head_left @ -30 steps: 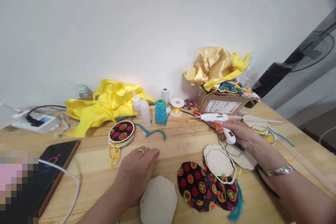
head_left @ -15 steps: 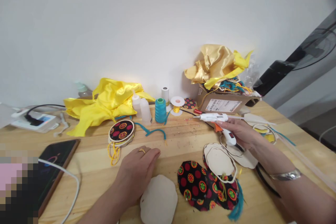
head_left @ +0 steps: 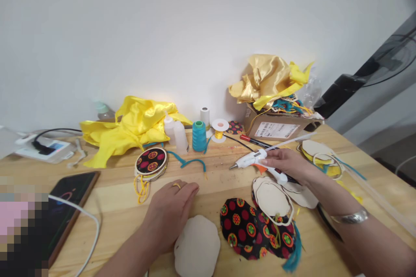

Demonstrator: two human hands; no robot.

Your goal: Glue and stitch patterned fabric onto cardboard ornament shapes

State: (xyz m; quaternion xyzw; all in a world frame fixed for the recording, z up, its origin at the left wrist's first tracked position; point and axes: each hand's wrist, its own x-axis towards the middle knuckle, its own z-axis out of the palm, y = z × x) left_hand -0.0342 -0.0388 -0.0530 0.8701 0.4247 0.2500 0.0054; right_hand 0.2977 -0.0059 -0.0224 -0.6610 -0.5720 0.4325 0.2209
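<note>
My right hand (head_left: 287,165) is closed around the grip of a white hot-glue gun with an orange trigger (head_left: 256,161); the gun is tilted, its metal nozzle pointing left and down toward the pale wooden surface (head_left: 221,173), and a clear glue stick juts from its rear, up and to the right. My left hand (head_left: 170,207) lies flat and loosely spread, palm down on the surface, gripping nothing; a gold ring sits on one finger.

Just below the left hand's heel lies a plain beige scalloped cut-out (head_left: 196,249). Between the two hands, nearer my body, I see a black fabric piece printed with red and green discs (head_left: 247,231), with a cream scalloped shape edged in dark cord (head_left: 272,199) overlapping its right part, directly beneath the right hand. A teal tassel (head_left: 293,255) trails from the fabric's lower right.

Beyond the left hand rest a round patterned disc (head_left: 151,162) with yellow cord, a teal cord (head_left: 188,163), two translucent squeeze bottles (head_left: 175,134) and a teal thread cone (head_left: 199,136). Crumpled yellow satin cloth (head_left: 130,130) lies further left. Beyond the right hand stands a cardboard box holding gold fabric (head_left: 276,127).
</note>
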